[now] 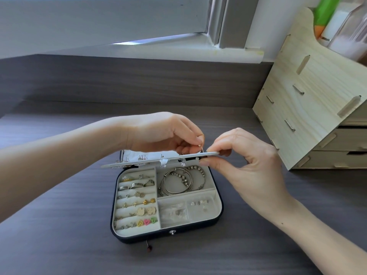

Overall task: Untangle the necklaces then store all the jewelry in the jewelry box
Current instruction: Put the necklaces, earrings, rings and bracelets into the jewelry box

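Observation:
A dark jewelry box [218, 210] lies open on the desk, lined in pale grey. Rings and stud earrings [137, 203] fill its left rows, silver bangles [181, 180] lie in the top right compartment, and small clear bags [174, 212] sit below them. A thin earring panel [139, 162] is tipped up nearly flat over the back of the box. My right hand [244, 159] pinches the panel's right edge. Above the panel, my left hand [168, 133] pinches a small earring post [201, 146] that sticks through it.
A pale wooden drawer organizer [317, 108] stands at the right, close to my right hand. A grey wall ledge and window sill [139, 50] run behind the dark wood desk [59, 235]. A small red bead on a pin [148, 248] lies just before the box.

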{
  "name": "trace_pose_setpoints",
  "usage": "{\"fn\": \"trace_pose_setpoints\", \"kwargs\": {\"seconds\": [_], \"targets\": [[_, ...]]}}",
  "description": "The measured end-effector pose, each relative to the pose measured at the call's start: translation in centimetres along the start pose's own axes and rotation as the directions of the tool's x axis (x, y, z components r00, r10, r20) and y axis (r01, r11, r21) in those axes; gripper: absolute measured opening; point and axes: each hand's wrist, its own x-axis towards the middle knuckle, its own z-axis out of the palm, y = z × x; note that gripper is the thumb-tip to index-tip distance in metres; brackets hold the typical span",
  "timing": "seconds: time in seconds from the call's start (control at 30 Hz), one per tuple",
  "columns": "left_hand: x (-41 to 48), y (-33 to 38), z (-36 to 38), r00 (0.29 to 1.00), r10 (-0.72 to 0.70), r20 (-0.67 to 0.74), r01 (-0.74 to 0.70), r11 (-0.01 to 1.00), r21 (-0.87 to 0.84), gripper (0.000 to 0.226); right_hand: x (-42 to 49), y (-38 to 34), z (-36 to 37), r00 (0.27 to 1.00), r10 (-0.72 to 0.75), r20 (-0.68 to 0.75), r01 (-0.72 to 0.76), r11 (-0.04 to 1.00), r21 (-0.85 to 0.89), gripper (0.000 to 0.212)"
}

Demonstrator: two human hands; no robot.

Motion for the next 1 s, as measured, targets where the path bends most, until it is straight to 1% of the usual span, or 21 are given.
{"fn": "trace_pose_setpoints", "kwargs": {"seconds": [0.3,0.43,0.53,0.67,0.87,1.0], "targets": [[0.07,-0.06,0.41,0.999,-0.013,-0.033,0.012,1.0,-0.02,0.027,0.0,0.06,-0.01,1.0,-0.003,-0.005,0.003,1.0,-0.01,0.014],[0.01,-0.06,0.62,0.999,-0.029,-0.041,0.026,0.997,-0.078,0.023,-0.02,0.14,-0.02,1.0,-0.008,-0.008,0.008,1.0,-0.017,0.014],[-0.1,-0.09,0.56,0.999,-0.036,-0.019,0.034,0.993,-0.113,0.019,0.01,0.13,0.01,1.0,-0.005,-0.01,0.005,1.0,-0.017,0.015],[-0.2,-0.32,0.33,0.999,-0.029,0.015,0.03,0.992,-0.121,0.012,0.01,0.04,0.01,1.0,-0.009,-0.008,0.009,1.0,-0.005,0.015],[-0.24,-0.59,0.07,0.998,-0.022,0.054,0.029,0.99,-0.141,0.012,-0.02,0.07,-0.01,1.0,-0.01,-0.005,0.009,1.0,-0.017,0.012],[-0.24,-0.72,-0.04,0.998,-0.024,0.065,0.035,0.984,-0.176,0.007,-0.03,0.14,0.04,1.0,-0.011,-0.006,0.011,1.0,-0.006,0.015]]}}
